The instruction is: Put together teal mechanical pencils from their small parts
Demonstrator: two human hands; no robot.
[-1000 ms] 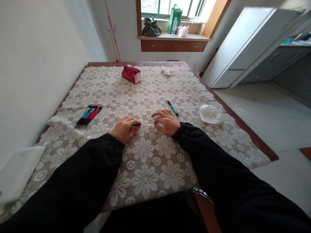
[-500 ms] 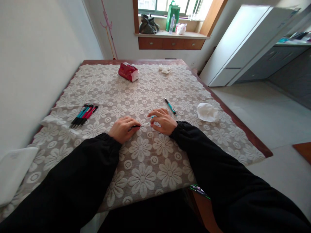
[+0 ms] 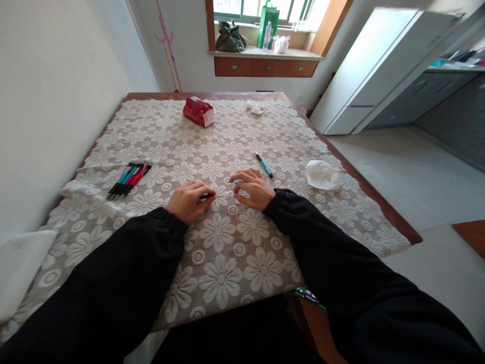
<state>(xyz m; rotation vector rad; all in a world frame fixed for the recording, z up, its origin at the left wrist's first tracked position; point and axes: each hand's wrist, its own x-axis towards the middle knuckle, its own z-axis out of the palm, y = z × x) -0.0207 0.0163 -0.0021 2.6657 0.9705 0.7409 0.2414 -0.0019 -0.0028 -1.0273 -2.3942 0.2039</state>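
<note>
Both my hands rest on the lace floral tablecloth [image 3: 227, 263] near the table's middle. My left hand [image 3: 187, 200] pinches a small black pen part [image 3: 207, 196] whose thin tip points right. My right hand [image 3: 253, 189] is closed on a teal pen barrel [image 3: 237, 182], mostly hidden under the fingers. The two pieces meet between my hands. A whole teal pen [image 3: 264, 165] lies just beyond my right hand. A bundle of several teal and red pens [image 3: 129, 179] lies to the left.
A crumpled white tissue [image 3: 321, 174] sits at the right, a red tissue pack [image 3: 199, 111] and another tissue [image 3: 254, 107] at the far end. White wall runs along the left; a folded white cloth [image 3: 18, 268] lies near left. The table's right edge [image 3: 379, 194] borders open floor.
My hands have stayed together on the pen parts; the gap between them has closed a little. The view has drifted slightly, nothing else on the table moved.
</note>
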